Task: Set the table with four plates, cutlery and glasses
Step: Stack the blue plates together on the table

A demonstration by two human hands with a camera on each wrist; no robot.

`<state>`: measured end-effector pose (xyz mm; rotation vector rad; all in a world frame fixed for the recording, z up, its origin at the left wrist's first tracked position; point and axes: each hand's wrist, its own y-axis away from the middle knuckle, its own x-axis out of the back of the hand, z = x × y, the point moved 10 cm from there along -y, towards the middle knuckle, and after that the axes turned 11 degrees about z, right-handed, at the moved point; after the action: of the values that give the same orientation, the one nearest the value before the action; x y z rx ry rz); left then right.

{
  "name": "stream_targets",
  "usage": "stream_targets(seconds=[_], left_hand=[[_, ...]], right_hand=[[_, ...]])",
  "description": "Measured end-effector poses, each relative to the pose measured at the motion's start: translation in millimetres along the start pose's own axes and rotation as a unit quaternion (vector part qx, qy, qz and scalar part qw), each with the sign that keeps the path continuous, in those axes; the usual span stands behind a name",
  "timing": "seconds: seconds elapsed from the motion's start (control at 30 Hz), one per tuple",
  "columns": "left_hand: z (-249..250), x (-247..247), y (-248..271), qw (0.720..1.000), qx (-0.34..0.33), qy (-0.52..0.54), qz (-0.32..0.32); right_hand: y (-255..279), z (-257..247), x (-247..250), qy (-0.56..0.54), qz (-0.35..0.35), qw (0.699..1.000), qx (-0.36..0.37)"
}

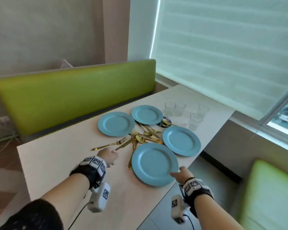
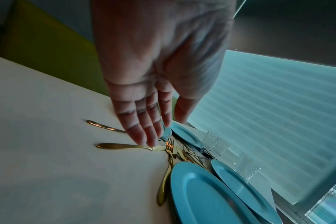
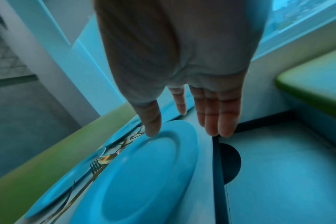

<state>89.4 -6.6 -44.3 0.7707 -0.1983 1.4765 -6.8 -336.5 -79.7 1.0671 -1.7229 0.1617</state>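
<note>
Table (image 1: 60,156): pale top, everything grouped at its far right half
Plates: four blue ones in a ring; near plate (image 1: 155,164) by my right hand, right plate (image 1: 181,140), far plate (image 1: 147,114), left plate (image 1: 116,124)
Cutlery (image 1: 144,136): gold pile in the middle of the ring, some handles running under the near plate's rim
Fork (image 1: 109,144): lies apart, left of the pile, tines toward the plates
Knife (image 2: 125,146): gold, handle toward me, just beside the pile
Glasses (image 1: 184,112): four clear ones, upright, behind the plates near the window side
Coaster (image 1: 164,122): dark round one between far plate and glasses
My left hand (image 1: 108,156): fingers straight, tips (image 2: 146,139) down on the knife, gripping nothing
My right hand (image 1: 181,175): fingers extended, thumb (image 3: 152,121) on the near plate's rim, other fingers past the table edge, grip not closed
Bench (image 1: 70,97): green back, beyond the table
</note>
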Motion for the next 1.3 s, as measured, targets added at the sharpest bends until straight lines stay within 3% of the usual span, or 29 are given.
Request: stream_targets(seconds=[0.13,0.3,0.57,0.77,0.9,1.03,1.17,1.3], left_hand=[[-1,4,-8,0.998,0.025,0.035,0.037],[6,-3,-10,0.998,0.031,0.025,0.051],[23,-26,-28,0.996,0.057,0.024,0.067],[56,-43,-51,0.994,0.051,0.013,0.093],[73,-66,-67,0.997,0.047,-0.005,0.068],[77,-99,-93,0.991,0.094,0.089,0.017],[90,-106,-107,0.975,0.117,0.182,0.046],[115,-106,-109,0.963,0.1,0.24,0.076]], right_hand=[[-18,4,-13,-0.08,-0.009,0.995,-0.063],[-39,14,-19,-0.091,0.018,0.991,-0.096],[-76,12,-39,-0.148,-0.045,0.986,-0.069],[-73,-26,5,-0.192,-0.088,0.977,-0.021],[-97,-52,53,-0.205,-0.077,0.975,0.032],[-119,-80,85,-0.224,-0.1,0.966,0.08],[-146,-93,92,-0.262,-0.124,0.954,0.08],[-194,-78,98,-0.25,-0.077,0.965,0.033]])
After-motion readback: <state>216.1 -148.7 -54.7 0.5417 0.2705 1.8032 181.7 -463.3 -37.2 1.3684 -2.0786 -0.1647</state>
